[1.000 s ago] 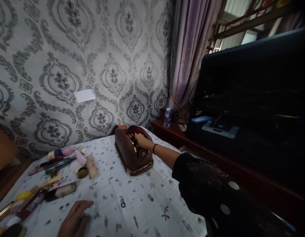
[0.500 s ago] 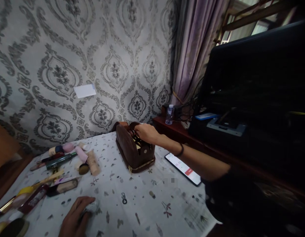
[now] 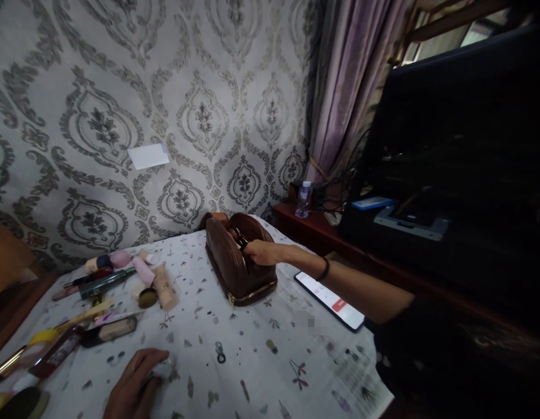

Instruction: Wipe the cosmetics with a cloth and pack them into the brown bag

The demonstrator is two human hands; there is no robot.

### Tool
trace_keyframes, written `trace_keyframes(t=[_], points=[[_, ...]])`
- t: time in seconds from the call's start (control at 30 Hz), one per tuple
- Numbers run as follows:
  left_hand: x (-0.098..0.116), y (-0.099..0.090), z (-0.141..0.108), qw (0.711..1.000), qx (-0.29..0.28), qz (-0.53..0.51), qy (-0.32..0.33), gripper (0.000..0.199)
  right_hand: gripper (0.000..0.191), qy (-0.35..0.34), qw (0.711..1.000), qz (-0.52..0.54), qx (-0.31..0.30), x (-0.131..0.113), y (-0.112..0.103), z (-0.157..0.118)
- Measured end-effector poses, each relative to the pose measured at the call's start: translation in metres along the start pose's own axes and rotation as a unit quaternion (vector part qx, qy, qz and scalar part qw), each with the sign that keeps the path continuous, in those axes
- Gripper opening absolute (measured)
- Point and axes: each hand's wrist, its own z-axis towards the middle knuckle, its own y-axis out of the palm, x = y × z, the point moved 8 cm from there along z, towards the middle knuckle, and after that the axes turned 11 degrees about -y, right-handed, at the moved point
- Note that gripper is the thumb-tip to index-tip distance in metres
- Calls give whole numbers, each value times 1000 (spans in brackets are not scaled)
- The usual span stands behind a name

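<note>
- Brown bag (image 3: 228,259): on cloth (image 3: 226,387), beyond left hand (image 3: 134,383).
- Phone (image 3: 331,301), red tube (image 3: 58,352): writing unreadable.
- Right hand: (image 3: 263,253) fingers bent in bag's mouth, grip unclear.
- Left: half-curled at clear item (image 3: 166,368), hold unclear.

Bag (image 3: 235,262): on cloth (image 3: 226,384), before wall (image 3: 183,64). My right hand (image 3: 263,254): at bag's opening. Phone (image 3: 333,301): on cloth, right of bag. Cosmetics (image 3: 164,288): on cloth, left of bag. My left hand (image 3: 137,381): on cloth, nearer me than bag. Bottle (image 3: 304,201): on ledge (image 3: 316,229), behind bag, rightward. Card (image 3: 148,156): on wall.
</note>
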Motion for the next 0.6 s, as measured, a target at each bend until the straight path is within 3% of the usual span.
trace_keyframes(t=[0.33, 0.47, 0.6], points=[[-6, 1, 0, 999, 23, 37, 17, 31, 36, 58, 998, -4, 29, 7, 3, 4], [-5, 1, 2, 999, 16, 33, 19, 31, 36, 102, 989, -20, 105, -4, 1, -12], [3, -1, 2, 999, 21, 25, 9, 31, 32, 120, 968, -38, 216, -31, 15, -41]])
